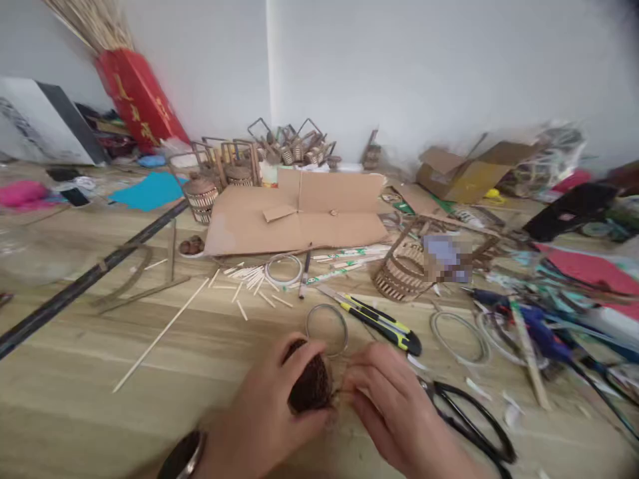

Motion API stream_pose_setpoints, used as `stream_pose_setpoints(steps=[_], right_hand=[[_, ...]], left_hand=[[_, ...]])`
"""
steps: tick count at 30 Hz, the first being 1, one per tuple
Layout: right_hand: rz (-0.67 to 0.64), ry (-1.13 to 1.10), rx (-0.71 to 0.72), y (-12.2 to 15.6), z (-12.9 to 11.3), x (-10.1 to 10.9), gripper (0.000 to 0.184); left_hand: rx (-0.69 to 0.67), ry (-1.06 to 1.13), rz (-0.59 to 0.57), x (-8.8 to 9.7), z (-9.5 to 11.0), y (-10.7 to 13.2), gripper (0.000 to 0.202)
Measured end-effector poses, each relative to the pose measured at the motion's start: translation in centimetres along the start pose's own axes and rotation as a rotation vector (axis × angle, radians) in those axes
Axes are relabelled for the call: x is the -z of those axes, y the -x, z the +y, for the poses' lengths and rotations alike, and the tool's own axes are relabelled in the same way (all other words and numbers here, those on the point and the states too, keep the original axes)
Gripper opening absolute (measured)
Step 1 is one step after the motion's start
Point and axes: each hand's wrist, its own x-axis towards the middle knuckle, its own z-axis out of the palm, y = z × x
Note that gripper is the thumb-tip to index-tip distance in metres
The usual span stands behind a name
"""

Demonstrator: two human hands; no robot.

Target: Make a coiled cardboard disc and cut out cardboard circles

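Pale walls (424, 66) met in a corner behind the wooden table (74, 412) where I worked, and I took the black-and-yellow utility knife (384, 326) as my landmark. On my side of it, a little to its left, was the dark brown rounded piece (310, 386), gripped between the thumb and curled fingers of my left hand (272, 399). My right hand (389, 399) was nearer me than the knife too, its fingertips closed in a pinch right by the piece's edge; I could not tell what they had caught. A wire ring (345, 326) lay just left of the knife, and black-handled scissors (474, 412) lay to its right, closer to me. Left of the knife, farther out, short pale sticks (254, 279) were scattered beside a wire coil (269, 273). Just beyond it stood a slatted basket (394, 283); well to its right lay a blue glue gun (542, 329). Farther past the knife spread a cardboard sheet (324, 229), with small handled baskets (299, 153) crowded behind.
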Motion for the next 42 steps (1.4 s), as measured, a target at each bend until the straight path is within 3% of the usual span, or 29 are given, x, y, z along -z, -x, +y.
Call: stream_pose_setpoints(steps=[5, 12, 18, 24, 33, 42], right_hand=[[0.023, -0.005, -0.009, 0.1, -0.3, -0.1, 0.020], [0.008, -0.050, -0.025, 0.2, -0.1, -0.5, 0.020], [-0.015, -0.134, -0.126, 0.9, 0.2, -0.9, 0.016], [-0.013, -0.153, -0.209, 1.3, 0.4, -1.3, 0.017], [0.010, -0.189, -0.283, 1.4, 0.8, -1.5, 0.033], [-0.064, -0.375, -0.300, 0.7, 1.3, -1.1, 0.038]], left_hand=[[-0.040, -0.021, -0.009, 0.0, 0.7, -0.3, 0.065], [-0.090, -0.073, -0.006, -0.1, 0.2, -0.4, 0.068], [-0.158, -0.107, -0.015, -0.4, -0.1, -0.4, 0.068], [-0.151, -0.077, 0.074, -0.8, -0.6, -0.1, 0.088], [-0.160, 0.026, 0.039, 0.0, 0.4, -0.2, 0.069], [-0.105, 0.159, 0.052, 0.9, 0.4, -0.1, 0.062]])
